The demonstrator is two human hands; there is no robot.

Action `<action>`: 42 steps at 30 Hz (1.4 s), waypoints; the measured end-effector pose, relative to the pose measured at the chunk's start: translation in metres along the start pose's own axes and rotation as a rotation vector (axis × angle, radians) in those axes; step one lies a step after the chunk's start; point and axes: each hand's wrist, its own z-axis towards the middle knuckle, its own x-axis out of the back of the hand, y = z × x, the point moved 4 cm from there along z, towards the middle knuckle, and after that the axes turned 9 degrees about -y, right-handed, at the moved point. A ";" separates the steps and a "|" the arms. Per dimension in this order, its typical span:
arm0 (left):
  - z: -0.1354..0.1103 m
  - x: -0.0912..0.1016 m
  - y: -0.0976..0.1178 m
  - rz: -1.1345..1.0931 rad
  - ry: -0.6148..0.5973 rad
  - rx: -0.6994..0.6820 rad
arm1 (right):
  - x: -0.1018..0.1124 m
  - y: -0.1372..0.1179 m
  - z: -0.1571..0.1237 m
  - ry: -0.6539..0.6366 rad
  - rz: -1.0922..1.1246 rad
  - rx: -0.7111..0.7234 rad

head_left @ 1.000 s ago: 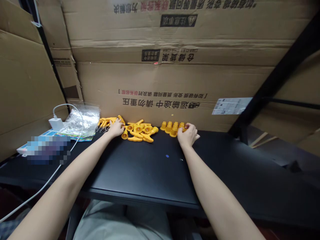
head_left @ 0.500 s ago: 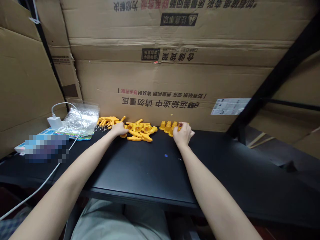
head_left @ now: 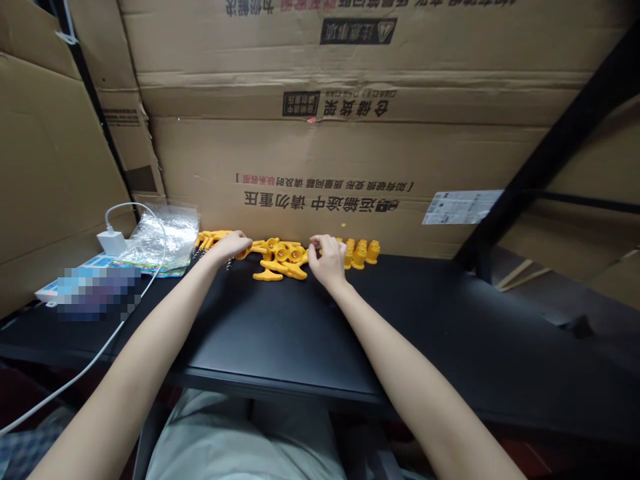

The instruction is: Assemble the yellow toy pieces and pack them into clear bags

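Note:
My left hand is closed at the left side of a heap of yellow plastic parts. A thin metal corkscrew spiral sticks out below its fingers, and a yellow cup shows by the fingertips. At the heap's right end my right hand has its fingers bent, close to a yellow part; what they hold, if anything, is hidden. The heap has T-shaped handles and round hollow cups. Right of my right hand, several yellow cups stand in rows, partly covered by it.
More yellow handles with metal spirals lie at the back left, beside a clear plastic bag. A white charger with a cable rests on a power strip. Cardboard walls the back of the black table.
My right hand has moved left, from the standing cups to the heap's right end. My left hand has lifted slightly, and a metal spiral now shows below it.

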 end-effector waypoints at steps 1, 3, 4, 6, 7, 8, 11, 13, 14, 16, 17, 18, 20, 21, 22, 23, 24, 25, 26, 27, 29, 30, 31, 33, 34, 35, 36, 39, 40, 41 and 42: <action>-0.004 0.000 0.001 0.007 0.030 0.000 | -0.003 -0.008 0.000 -0.041 0.055 0.030; -0.012 0.000 0.004 0.045 0.114 0.000 | -0.010 -0.023 -0.002 -0.147 0.195 0.081; -0.016 -0.002 0.005 0.067 0.159 -0.007 | -0.015 -0.029 -0.002 -0.206 0.285 0.098; -0.024 -0.009 0.009 0.090 0.230 -0.055 | -0.024 -0.038 -0.004 -0.317 0.494 0.101; -0.028 -0.014 0.012 0.097 0.247 -0.103 | -0.029 -0.041 -0.004 -0.363 0.604 0.085; -0.032 -0.019 0.015 0.106 0.259 -0.165 | -0.033 -0.043 -0.005 -0.404 0.708 0.058; -0.041 -0.037 0.023 0.143 0.271 -0.349 | -0.041 -0.046 -0.005 -0.489 0.941 -0.039; -0.045 -0.047 0.026 0.162 0.263 -0.429 | -0.043 -0.047 -0.005 -0.511 1.027 -0.091; -0.046 -0.051 0.026 0.165 0.258 -0.461 | -0.043 -0.047 -0.004 -0.512 1.054 -0.115; -0.047 -0.058 0.028 0.155 0.253 -0.523 | -0.044 -0.047 -0.004 -0.501 1.081 -0.157; -0.048 -0.060 0.028 0.145 0.255 -0.554 | -0.044 -0.047 -0.004 -0.489 1.087 -0.171; -0.048 -0.061 0.029 0.134 0.259 -0.583 | -0.045 -0.047 -0.004 -0.471 1.094 -0.173; -0.048 -0.062 0.030 0.119 0.269 -0.637 | -0.044 -0.049 -0.004 -0.429 1.116 -0.143; -0.048 -0.061 0.030 0.119 0.267 -0.663 | -0.044 -0.050 -0.004 -0.410 1.130 -0.120; -0.047 -0.060 0.030 0.124 0.255 -0.689 | -0.043 -0.050 -0.004 -0.401 1.145 -0.100; -0.047 -0.059 0.030 0.138 0.240 -0.712 | -0.043 -0.051 -0.004 -0.402 1.154 -0.087; -0.046 -0.057 0.029 0.161 0.231 -0.724 | -0.042 -0.051 -0.004 -0.415 1.156 -0.084; -0.045 -0.054 0.028 0.193 0.234 -0.719 | -0.042 -0.051 -0.004 -0.437 1.153 -0.089; -0.043 -0.050 0.026 0.234 0.251 -0.695 | -0.041 -0.052 -0.005 -0.459 1.148 -0.098; -0.042 -0.046 0.025 0.282 0.278 -0.657 | -0.040 -0.052 -0.005 -0.478 1.145 -0.106; -0.042 -0.039 0.022 0.384 0.338 -0.572 | -0.038 -0.053 -0.005 -0.501 1.154 -0.113; -0.042 -0.036 0.022 0.429 0.361 -0.540 | -0.037 -0.054 -0.005 -0.507 1.168 -0.112; -0.042 -0.034 0.022 0.463 0.384 -0.518 | -0.036 -0.055 -0.005 -0.512 1.184 -0.109; -0.045 -0.030 0.024 0.496 0.437 -0.495 | -0.033 -0.057 -0.005 -0.525 1.207 -0.099; -0.046 -0.028 0.024 0.498 0.465 -0.490 | -0.032 -0.058 -0.005 -0.529 1.211 -0.093; -0.047 -0.026 0.025 0.495 0.490 -0.487 | -0.030 -0.058 -0.005 -0.529 1.207 -0.086; -0.049 -0.024 0.026 0.490 0.511 -0.486 | -0.029 -0.059 -0.005 -0.528 1.195 -0.080; -0.051 -0.017 0.026 0.469 0.561 -0.500 | -0.024 -0.059 -0.004 -0.520 1.141 -0.051; -0.052 -0.016 0.025 0.461 0.570 -0.509 | -0.022 -0.059 -0.004 -0.518 1.123 -0.039; -0.052 -0.015 0.025 0.455 0.570 -0.521 | -0.021 -0.059 -0.004 -0.516 1.105 -0.025; -0.051 -0.014 0.024 0.452 0.556 -0.536 | -0.020 -0.058 -0.004 -0.519 1.085 -0.011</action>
